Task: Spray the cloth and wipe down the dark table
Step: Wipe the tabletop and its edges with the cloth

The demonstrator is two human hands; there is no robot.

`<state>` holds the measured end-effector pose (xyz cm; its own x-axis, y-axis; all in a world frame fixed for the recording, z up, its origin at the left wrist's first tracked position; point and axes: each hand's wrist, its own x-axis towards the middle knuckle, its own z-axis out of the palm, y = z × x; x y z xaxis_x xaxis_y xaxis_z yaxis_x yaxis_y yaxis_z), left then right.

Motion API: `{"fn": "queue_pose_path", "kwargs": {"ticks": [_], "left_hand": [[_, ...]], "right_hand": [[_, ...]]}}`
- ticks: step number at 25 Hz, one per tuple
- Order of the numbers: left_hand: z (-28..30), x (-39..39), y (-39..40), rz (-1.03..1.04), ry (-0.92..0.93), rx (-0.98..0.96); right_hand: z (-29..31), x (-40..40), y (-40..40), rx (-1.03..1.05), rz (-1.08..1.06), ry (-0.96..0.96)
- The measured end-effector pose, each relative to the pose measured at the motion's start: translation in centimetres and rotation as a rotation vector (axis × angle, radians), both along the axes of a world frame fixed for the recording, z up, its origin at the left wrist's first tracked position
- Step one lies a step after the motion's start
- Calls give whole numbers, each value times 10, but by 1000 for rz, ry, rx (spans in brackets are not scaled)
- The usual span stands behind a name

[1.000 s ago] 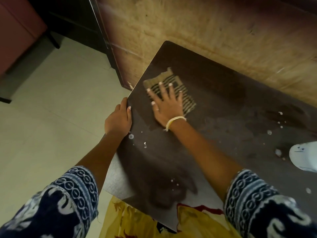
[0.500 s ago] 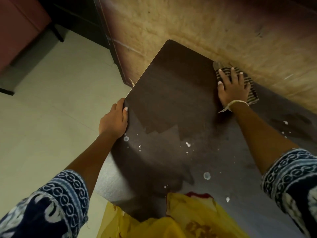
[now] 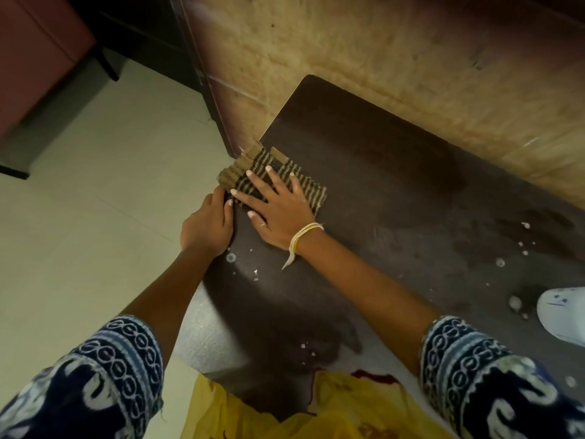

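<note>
The dark table [image 3: 395, 198] fills the middle and right of the view, with wet streaks and white droplets on it. A striped tan-and-dark cloth [image 3: 311, 191] lies at the table's left edge and partly overhangs it. My right hand [image 3: 278, 210] presses flat on the cloth with fingers spread straight. My left hand [image 3: 207, 226] grips the table's left edge just below the cloth, thumb on top. A white object [image 3: 563, 315], possibly the spray bottle, shows at the right edge, cut off by the frame.
A rough tan wall [image 3: 380, 58] runs behind the table. A pale tiled floor [image 3: 95, 217] lies to the left, with dark furniture [image 3: 152, 36] and a reddish piece at the far left. Yellow fabric [image 3: 316, 413] hangs at the near table edge.
My right hand slid the cloth from the table's left part to the far edge by the wall, then back to the left edge. My left hand kept its grip on the edge.
</note>
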<state>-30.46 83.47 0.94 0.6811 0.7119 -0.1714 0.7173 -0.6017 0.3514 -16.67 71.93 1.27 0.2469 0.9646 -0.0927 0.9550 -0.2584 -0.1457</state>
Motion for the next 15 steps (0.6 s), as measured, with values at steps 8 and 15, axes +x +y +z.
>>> {"fn": "queue_pose_path", "kwargs": {"ticks": [8, 15], "left_hand": [[0, -3, 1, -27, -39, 13], [-1, -6, 2, -47, -89, -11]], "right_hand": [[6, 148, -127, -58, -927, 16], [2, -28, -66, -34, -508, -46]]}}
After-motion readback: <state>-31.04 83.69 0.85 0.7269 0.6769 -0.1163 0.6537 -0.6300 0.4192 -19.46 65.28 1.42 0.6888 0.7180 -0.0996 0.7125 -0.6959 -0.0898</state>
